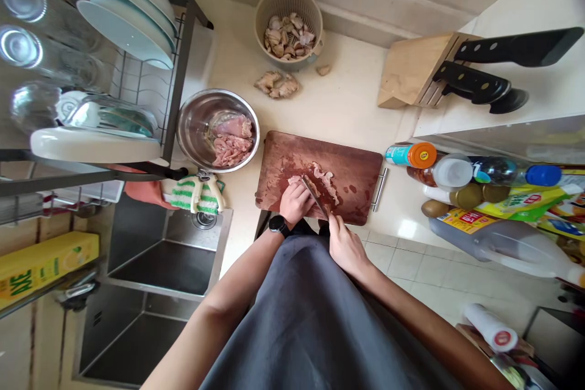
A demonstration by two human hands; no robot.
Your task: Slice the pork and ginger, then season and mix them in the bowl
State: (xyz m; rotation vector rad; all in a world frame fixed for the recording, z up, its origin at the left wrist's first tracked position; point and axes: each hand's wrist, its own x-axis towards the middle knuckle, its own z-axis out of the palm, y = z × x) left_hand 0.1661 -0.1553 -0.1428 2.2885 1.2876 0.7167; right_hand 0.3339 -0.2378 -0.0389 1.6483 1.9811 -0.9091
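Note:
A brown wooden cutting board (283,155) lies on the counter in front of me, wet in patches. My right hand (346,244) is wrapped round the handle of a knife (316,198), whose blade points away and to the left. My left hand (296,201), with a black watch on the wrist, presses a piece of raw meat (295,180) against the board beside the blade. Cut strips of meat (325,180) lie just right of the knife. Left of the board stands a steel bowl (192,122) with more raw meat (233,140) inside.
Ginger (276,84) and a strainer basket (289,58) of garlic cloves sit behind the board. A knife block (414,70) stands at the back right, with several bottles (479,237) below it. To the left are a dish rack (183,73) and a double sink (169,265).

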